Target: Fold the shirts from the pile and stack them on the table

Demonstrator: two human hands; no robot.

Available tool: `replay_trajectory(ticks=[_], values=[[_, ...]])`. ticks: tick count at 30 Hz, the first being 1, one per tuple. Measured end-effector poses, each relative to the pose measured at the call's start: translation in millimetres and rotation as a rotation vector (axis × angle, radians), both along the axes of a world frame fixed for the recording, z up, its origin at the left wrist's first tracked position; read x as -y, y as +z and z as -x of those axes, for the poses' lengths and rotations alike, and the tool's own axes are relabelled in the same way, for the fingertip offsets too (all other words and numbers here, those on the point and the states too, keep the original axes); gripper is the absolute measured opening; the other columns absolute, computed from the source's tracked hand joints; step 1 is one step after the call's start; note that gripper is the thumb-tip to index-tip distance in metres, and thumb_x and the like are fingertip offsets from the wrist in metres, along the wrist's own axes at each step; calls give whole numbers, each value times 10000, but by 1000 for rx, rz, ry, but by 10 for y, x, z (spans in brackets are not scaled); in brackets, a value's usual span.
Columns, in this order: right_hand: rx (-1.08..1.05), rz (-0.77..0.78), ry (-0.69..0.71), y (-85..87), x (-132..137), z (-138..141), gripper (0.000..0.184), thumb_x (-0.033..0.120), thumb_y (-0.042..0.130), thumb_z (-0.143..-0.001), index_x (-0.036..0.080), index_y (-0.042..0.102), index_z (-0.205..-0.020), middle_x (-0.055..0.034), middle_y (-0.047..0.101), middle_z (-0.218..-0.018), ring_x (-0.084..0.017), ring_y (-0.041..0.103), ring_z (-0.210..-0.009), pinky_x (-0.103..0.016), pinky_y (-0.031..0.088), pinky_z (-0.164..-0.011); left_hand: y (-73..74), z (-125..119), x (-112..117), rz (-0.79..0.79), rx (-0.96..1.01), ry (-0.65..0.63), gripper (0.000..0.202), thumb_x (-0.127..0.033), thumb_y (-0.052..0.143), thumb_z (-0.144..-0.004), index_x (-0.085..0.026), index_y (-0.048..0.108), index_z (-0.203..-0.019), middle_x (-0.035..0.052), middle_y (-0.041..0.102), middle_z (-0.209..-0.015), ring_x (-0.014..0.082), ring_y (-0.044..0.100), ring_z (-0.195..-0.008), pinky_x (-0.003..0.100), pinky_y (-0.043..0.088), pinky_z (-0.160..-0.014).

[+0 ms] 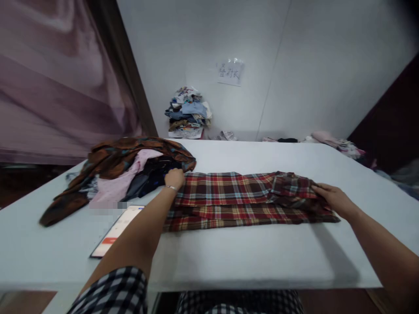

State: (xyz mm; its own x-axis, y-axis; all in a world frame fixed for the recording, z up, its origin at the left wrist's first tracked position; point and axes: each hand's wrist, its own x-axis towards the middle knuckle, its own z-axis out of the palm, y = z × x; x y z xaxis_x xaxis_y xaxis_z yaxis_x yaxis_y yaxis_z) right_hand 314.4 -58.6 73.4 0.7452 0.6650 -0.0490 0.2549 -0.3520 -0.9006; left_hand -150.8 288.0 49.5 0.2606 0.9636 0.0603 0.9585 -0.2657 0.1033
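Note:
A red and brown plaid shirt (225, 192) lies lengthwise across the white table, folded into a long strip with its layers showing along the near side. At its left end, my left hand (174, 179) is closed on the far corner of the cloth. My right hand (335, 198) grips the bunched right end, with thumb and fingers pinching the fabric near the collar-like thick part. The fingertips of both hands are partly hidden by the cloth or the hand itself.
Left of the shirt lies a heap of loose clothes (121, 159), brown, pink and black. A lit phone or tablet (119, 229) rests by my left forearm. Against the wall stands a clothes pile (188, 113), below a paper sign (231, 72). More garments (337, 141) line the right far edge.

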Motion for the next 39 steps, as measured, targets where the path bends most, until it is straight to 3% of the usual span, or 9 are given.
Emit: replay_trajectory(ticks=[5, 9, 12, 17, 19, 24, 28, 34, 39], values=[[-250, -480, -75, 276, -67, 113, 264, 367, 752, -680, 221, 685, -889, -6, 718, -787, -166, 664, -670, -261, 569, -621, 23, 35, -71, 23, -51, 60, 361, -205, 432, -831, -78, 706, -1029, 260, 643, -1122, 379, 601, -1066, 440, 477, -803], [-205, -574, 1, 403, -180, 105, 306, 398, 759, -676, 223, 673, -911, 0, 713, -799, -169, 665, -670, -274, 561, -605, 84, -12, 15, -65, -37, -7, 379, -293, 447, -840, -122, 680, -1086, 219, 624, -1189, 368, 575, -1107, 470, 462, -860], [-97, -583, 128, 586, -309, 276, 299, 411, 732, -719, 231, 691, -954, 0, 722, -883, -179, 680, -773, -292, 564, -696, 213, -133, 176, -134, 169, -169, 388, -362, 456, -852, -161, 676, -1101, 160, 626, -1230, 319, 557, -1144, 438, 440, -951], [212, -399, 572, 991, -537, 886, 382, 396, 738, -746, 255, 695, -1099, -28, 711, -1104, -235, 634, -1066, -420, 485, -967, 403, -498, 693, 256, 802, -348, 554, -550, 451, -847, -183, 625, -1223, 90, 647, -1262, 246, 597, -1135, 358, 465, -987], [267, -419, 575, 1022, -626, 980, 437, 402, 694, -792, 267, 643, -1205, -46, 695, -1161, -228, 606, -1125, -445, 451, -1009, 401, -606, 942, 451, 946, -385, 628, -589, 447, -848, -198, 546, -1330, 83, 596, -1347, 247, 579, -1188, 367, 480, -983], [151, -321, 226, 538, -766, 544, 339, 341, 648, -799, 165, 676, -1087, -86, 743, -921, -205, 678, -887, -408, 524, -896, 235, -625, 1285, 573, 888, -385, 675, -612, 440, -864, -221, 456, -1414, 99, 535, -1414, 258, 517, -1281, 388, 392, -1089], [167, -49, 144, 55, -802, 175, 335, 210, 582, -782, 154, 683, -1097, -97, 729, -1049, -211, 672, -925, -361, 552, -832, 86, -500, 1395, 384, 661, -480, 721, -607, 483, -841, -193, 427, -1429, 129, 421, -1500, 276, 411, -1368, 415, 355, -1117], [559, 177, 443, -155, -1168, 194, 606, 80, 488, -754, 176, 562, -1347, -66, 558, -1385, -238, 504, -1279, -360, 383, -1095, -89, -301, 1748, -102, 205, -841, 671, -450, 685, -757, -252, 503, -1372, 125, 347, -1543, 357, 260, -1435, 612, 228, -1132], [754, 422, 577, -206, -1575, 272, 751, 59, 535, -677, 221, 499, -1409, -51, 572, -1375, -251, 563, -1205, -322, 448, -1006, -82, -319, 1757, -153, 71, -818, 309, -273, 616, -814, -218, 681, -1111, 152, 513, -1419, 352, 410, -1353, 618, 289, -1094]])
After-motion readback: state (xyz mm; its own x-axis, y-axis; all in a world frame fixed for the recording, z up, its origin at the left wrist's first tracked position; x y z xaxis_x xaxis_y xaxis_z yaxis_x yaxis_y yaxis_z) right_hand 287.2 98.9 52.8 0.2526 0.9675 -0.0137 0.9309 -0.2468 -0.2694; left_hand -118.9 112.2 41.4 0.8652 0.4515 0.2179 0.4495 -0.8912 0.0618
